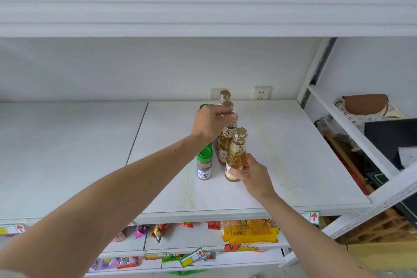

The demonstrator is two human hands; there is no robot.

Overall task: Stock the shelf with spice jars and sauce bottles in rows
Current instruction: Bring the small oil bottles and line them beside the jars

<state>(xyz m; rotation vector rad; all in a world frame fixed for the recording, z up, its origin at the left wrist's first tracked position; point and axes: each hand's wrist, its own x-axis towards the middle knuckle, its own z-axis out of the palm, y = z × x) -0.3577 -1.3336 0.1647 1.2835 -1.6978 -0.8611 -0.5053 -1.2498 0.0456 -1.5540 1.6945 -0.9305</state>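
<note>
Several amber sauce bottles with gold caps stand in a row running front to back on the white shelf (282,165). My right hand (251,172) grips the lower body of the front sauce bottle (237,153), which stands upright on the shelf. Fingers of my left hand (211,123) pinch the cap of the second sauce bottle (226,140). To the left runs a row of spice jars with green lids; the front spice jar (204,165) shows brown powder and a blue label. My left hand hides most of the jars behind it; one rear green lid (202,106) pokes out.
The upper shelf edge (203,18) hangs low overhead. Two wall sockets (261,93) sit behind the bottles. Snack packets (250,230) fill the shelf below. A metal upright (316,70) bounds the shelf on the right, with a brown bag (364,104) beyond it.
</note>
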